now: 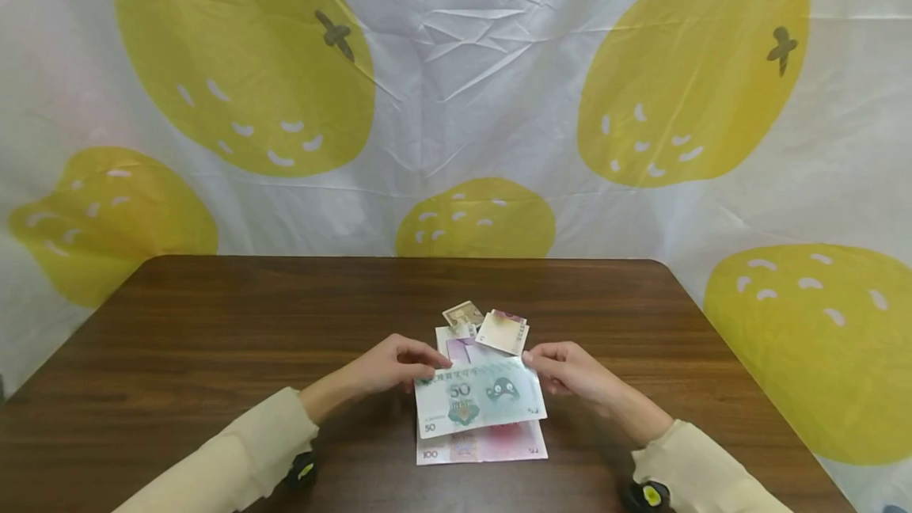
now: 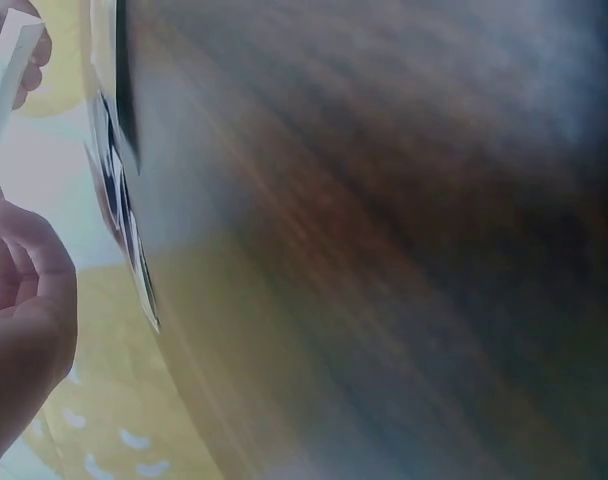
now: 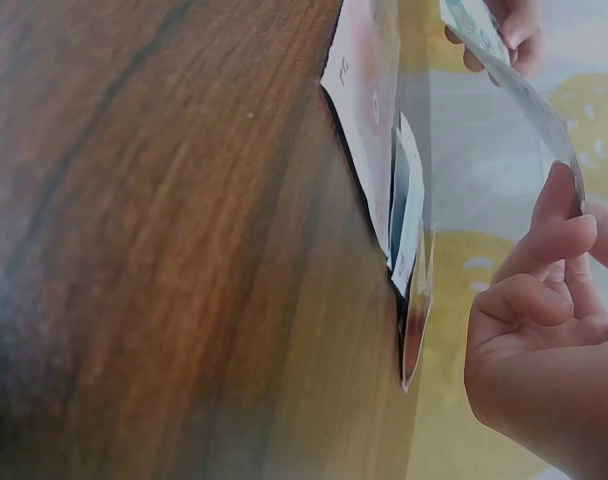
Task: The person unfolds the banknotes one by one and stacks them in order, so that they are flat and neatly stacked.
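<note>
I pinch the green-printed 50 note [image 1: 484, 406] by its upper edge, near one corner with my left hand [image 1: 385, 366] and at the other with my right hand [image 1: 573, 374]. In both, thumb and fingers close on the paper. The right wrist view shows the note raised off the wooden table [image 1: 228, 331], stretched between my hands and a little bent. It bears a round-eyed cartoon face, and its lower edge dips toward me.

In the head view, below it, the pink 100 note [image 1: 492, 446] lies on the table with only its near strip showing. Just beyond the 50 note, a pale paper with a purple patch [image 1: 459, 351] is partly covered. Around its far edge sit a small brownish note [image 1: 463, 315] and a cream folded piece with a purple edge [image 1: 503, 333]. Behind the table hangs a white cloth printed with yellow lemons [image 1: 470, 101].
</note>
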### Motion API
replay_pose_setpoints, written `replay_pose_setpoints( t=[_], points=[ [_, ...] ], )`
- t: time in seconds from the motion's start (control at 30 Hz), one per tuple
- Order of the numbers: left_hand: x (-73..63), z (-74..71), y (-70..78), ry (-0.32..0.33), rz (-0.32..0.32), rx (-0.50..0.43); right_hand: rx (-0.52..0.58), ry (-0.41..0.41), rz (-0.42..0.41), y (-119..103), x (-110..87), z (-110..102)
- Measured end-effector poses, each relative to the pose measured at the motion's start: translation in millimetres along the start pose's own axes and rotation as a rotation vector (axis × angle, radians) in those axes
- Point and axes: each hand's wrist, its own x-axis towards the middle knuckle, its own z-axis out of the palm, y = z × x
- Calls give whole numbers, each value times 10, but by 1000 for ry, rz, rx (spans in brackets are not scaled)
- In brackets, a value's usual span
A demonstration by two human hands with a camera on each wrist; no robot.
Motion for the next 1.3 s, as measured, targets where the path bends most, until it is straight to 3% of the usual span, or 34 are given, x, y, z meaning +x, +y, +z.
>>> replay_pose_setpoints(
  t=[0.23, 0.53, 0.83, 1.13, 1.3],
  points=[
    [-3, 19, -7, -18, 9, 41, 6, -23, 4, 70, -2, -3],
    [-19, 53, -15, -36, 4, 118, -8, -115, -16, 179, -2, -39],
    [-24, 79, -19, -21, -3, 350, -91, -138, -26, 192, -2, -42],
    [-36, 114, -23, -36, -34, 384, -138, -155, -26, 240, 22, -43],
    [-38, 129, -26, -46, -30, 395, -177, -172, -71, 247, 25, -18]
  ],
)
